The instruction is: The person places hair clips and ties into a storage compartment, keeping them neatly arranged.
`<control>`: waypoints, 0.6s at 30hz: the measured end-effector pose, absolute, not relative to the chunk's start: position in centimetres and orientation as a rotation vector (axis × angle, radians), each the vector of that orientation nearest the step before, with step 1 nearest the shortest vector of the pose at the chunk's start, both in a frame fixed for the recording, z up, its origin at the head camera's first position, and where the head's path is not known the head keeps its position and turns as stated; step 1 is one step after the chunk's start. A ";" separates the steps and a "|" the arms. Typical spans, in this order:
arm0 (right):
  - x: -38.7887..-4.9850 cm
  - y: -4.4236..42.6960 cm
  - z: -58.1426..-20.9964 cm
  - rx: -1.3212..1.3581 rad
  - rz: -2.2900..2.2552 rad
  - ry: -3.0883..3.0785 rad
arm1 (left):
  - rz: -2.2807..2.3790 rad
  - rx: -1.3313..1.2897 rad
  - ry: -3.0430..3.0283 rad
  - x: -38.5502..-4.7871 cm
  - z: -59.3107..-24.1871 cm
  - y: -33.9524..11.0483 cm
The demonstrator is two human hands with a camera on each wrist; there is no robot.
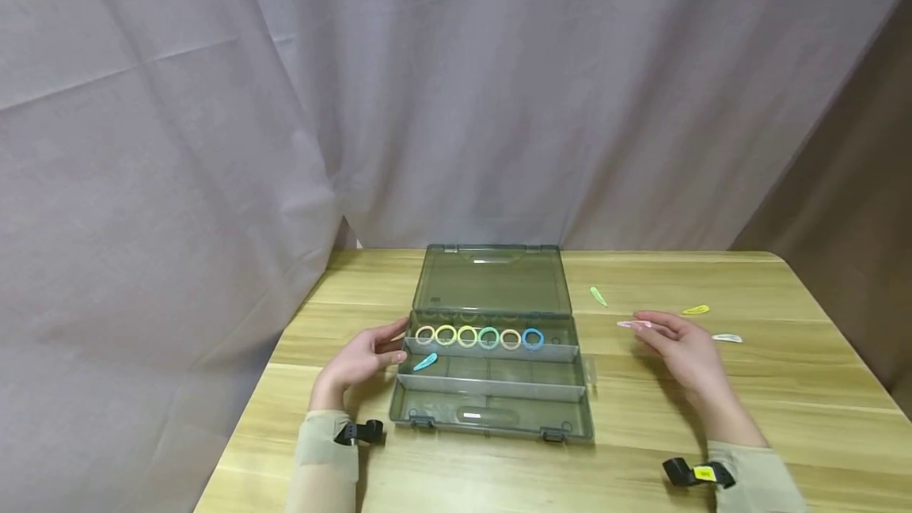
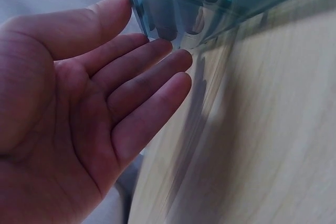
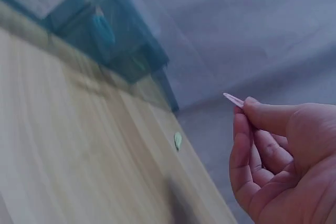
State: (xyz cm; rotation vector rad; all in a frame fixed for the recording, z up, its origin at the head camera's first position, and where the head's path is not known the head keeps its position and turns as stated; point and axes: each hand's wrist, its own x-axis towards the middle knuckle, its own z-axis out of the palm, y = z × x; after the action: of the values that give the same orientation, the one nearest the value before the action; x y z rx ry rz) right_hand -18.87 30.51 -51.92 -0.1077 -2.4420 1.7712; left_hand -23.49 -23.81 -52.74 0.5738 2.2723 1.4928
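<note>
Pink clip (image 1: pixel 629 324) pinched between thumb and fingers of the right hand (image 1: pixel 682 348), held off the table (image 1: pixel 777 394), right of the box (image 1: pixel 527 416). Left hand (image 1: pixel 362 358) by the box's left side, fingers loosely extended, thumb apart; contact unclear. Blue clip (image 1: pixel 425 362) lies in the middle row (image 1: pixel 513 370), left end. Looks like clip loading; next probably calls for carrying pink across beside blue. Left wrist view shows the open palm, which head view hides.
</note>
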 end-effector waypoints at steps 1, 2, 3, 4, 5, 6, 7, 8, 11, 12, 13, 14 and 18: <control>-18.8 30.1 -51.7 -0.103 1.781 -2.440 | 1.500 0.572 2.267 -23.5 -52.8 -23.8; -18.9 29.6 -51.5 -0.089 1.790 -2.441 | 1.504 0.569 2.264 -23.4 -52.8 -23.8; -18.9 29.1 -51.3 -0.070 1.810 -2.437 | 1.508 0.567 2.261 -23.4 -52.9 -23.8; -19.0 28.5 -51.0 -0.046 1.839 -2.428 | 1.514 0.564 2.259 -23.4 -52.8 -23.9; -19.1 27.9 -50.8 -0.021 1.852 -2.426 | 1.516 0.561 2.258 -23.4 -52.8 -24.0; -19.1 27.2 -50.5 0.008 1.876 -2.419 | 1.518 0.557 2.258 -23.5 -52.8 -24.0; -19.2 26.5 -50.3 0.037 1.890 -2.418 | 1.515 0.554 2.261 -23.5 -52.7 -24.1; -19.3 25.7 -50.1 0.067 1.893 -2.425 | 1.510 0.554 2.266 -23.5 -52.7 -24.2; -19.5 23.6 -49.4 0.143 1.871 -2.459 | 1.504 0.555 2.270 -23.5 -52.5 -24.2; -19.5 22.9 -49.2 0.171 1.863 -2.474 | 1.506 0.554 2.270 -23.6 -52.5 -24.1; -19.5 22.2 -49.0 0.194 1.854 -2.487 | 1.506 0.555 2.271 -23.6 -52.5 -24.1; -19.5 21.5 -48.9 0.220 1.850 -2.499 | 1.510 0.557 2.266 -23.6 -52.5 -24.0; -19.4 18.7 -48.9 0.315 1.891 -2.534 | 1.509 0.564 2.248 -23.4 -52.6 -23.8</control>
State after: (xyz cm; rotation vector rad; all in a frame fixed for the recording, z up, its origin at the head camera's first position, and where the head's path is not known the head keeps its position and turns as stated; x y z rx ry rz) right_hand -19.45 18.70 -48.86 0.3151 -2.5344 1.8911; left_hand -23.40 -23.81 -52.65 0.5638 2.2479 1.5085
